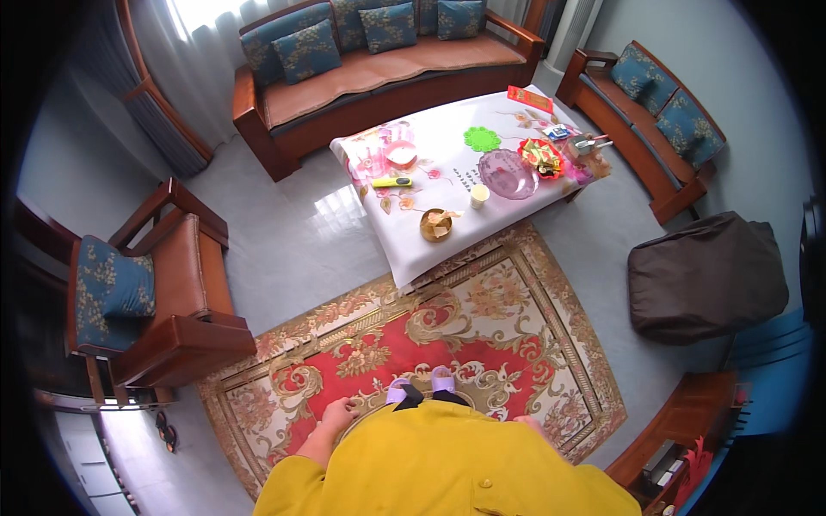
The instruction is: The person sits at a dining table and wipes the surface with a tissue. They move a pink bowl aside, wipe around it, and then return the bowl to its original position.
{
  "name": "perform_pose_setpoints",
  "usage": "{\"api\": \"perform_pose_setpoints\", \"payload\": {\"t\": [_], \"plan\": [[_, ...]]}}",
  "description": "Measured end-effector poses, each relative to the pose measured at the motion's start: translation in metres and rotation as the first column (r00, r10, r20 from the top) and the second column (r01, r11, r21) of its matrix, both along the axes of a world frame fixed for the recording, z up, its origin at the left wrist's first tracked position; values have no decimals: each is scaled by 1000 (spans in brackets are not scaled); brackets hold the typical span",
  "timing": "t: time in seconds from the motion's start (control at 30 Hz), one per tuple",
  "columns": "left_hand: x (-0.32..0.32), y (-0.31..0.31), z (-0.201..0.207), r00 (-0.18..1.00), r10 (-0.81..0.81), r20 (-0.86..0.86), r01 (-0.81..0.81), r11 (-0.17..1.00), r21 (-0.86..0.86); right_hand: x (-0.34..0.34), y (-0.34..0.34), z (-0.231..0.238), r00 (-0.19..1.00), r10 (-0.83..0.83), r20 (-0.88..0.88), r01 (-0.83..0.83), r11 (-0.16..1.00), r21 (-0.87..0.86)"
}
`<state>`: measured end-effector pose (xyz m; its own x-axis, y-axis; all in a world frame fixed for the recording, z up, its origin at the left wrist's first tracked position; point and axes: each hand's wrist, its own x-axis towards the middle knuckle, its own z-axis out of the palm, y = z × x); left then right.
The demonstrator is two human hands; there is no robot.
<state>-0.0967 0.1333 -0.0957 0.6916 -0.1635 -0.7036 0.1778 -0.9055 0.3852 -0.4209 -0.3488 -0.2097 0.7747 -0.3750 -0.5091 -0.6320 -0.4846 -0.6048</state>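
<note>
Red patterned rug [387, 344] between hands [337, 414] and table edge [473, 234]

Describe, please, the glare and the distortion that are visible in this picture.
Head view: the window is washed out to white; same view, glare shines on the floor left of the table; same view, the rug's right edge bends and the picture's corners fall to black.

Sofa [391, 82] behind table [396, 236]; rug [413, 322] before; armchair [179, 267] left; cup [478, 198] on table.
</note>
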Motion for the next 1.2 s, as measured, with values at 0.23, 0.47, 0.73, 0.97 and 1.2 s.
{"api": "perform_pose_setpoints", "payload": {"t": [0.23, 0.47, 0.73, 0.97, 1.2], "plan": [[-20, -28, 12, 995, 102, -17, -103, 994, -40, 90, -25, 71, 858, -478, -188, 508, 740, 441], [-37, -19, -3, 984, 179, 12, -179, 984, -11, 100, -28, 87, 904, -384, -188, 428, 820, 381], [-30, -23, 1, 987, 163, 1, -163, 986, -17, 91, -32, 66, 943, -317, -98, 331, 881, 338], [-31, -15, -12, 986, 156, 62, -153, 987, -53, 91, -22, 81, 902, -388, -191, 432, 800, 416], [-29, -30, 6, 990, 128, 56, -126, 991, -32, 68, -37, 37, 953, -255, -165, 292, 921, 257]]}}
